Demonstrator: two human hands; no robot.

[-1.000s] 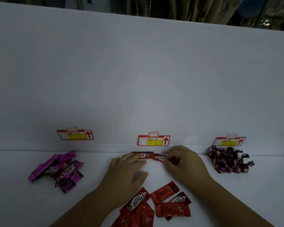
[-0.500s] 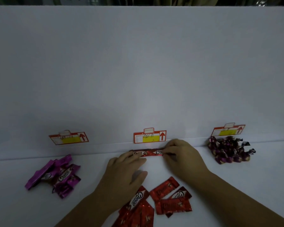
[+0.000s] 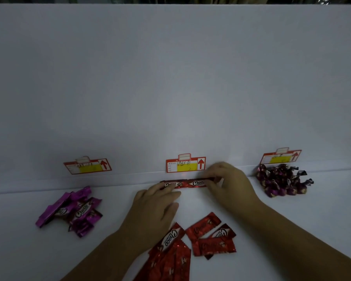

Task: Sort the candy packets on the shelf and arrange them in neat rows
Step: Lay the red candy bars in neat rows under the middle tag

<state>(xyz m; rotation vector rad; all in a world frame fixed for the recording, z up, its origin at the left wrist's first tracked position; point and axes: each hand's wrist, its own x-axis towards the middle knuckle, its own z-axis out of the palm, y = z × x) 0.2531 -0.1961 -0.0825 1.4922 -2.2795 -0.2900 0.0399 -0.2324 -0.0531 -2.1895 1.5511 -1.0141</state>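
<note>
Right hand (image 3: 230, 186) pinches red packet row (image 3: 187, 183) at right end; flat left hand (image 3: 155, 207) presses left end.

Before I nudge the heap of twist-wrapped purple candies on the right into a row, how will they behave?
Probably they scatter rather than slide together: the twist-wrapped candies lie loose in a heap. Their rounded bodies may roll slightly, though twisted ends should check that. Shiny foil looks slippery.

three red-and-yellow price tags (image 3: 185, 164)
</note>
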